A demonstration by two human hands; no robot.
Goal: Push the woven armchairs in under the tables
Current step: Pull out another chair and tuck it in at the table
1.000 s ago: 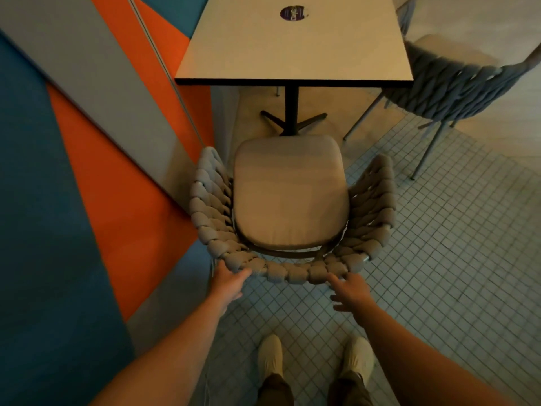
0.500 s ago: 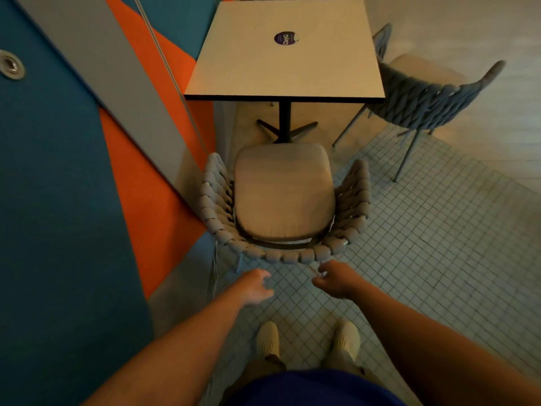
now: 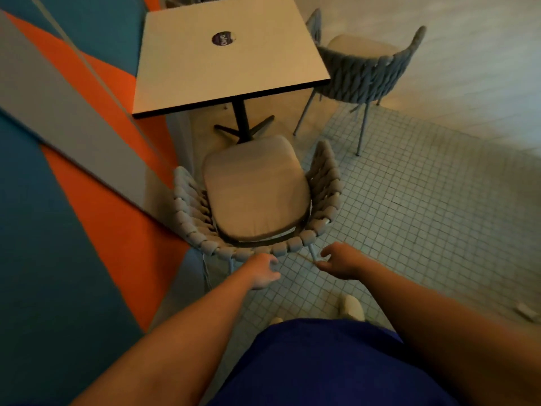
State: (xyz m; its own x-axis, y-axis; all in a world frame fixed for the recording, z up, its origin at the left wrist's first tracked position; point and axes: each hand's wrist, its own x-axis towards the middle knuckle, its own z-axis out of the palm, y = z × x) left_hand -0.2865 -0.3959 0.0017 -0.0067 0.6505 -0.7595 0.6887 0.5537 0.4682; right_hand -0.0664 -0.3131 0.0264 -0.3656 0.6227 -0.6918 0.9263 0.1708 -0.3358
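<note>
The left hand [image 3: 263,271] and right hand [image 3: 339,260] hover behind the chunky rope-woven armchair [image 3: 254,189], each grip loosely curled, empty.

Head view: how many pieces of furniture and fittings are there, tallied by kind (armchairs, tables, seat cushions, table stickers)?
Woven armchairs: 2 (near armchair, far armchair)
Tables: 1 (table)
Seat cushions: 2 (near cushion, far cushion)
Round stickers: 1 (sticker on the tabletop)
Total: 6
</note>
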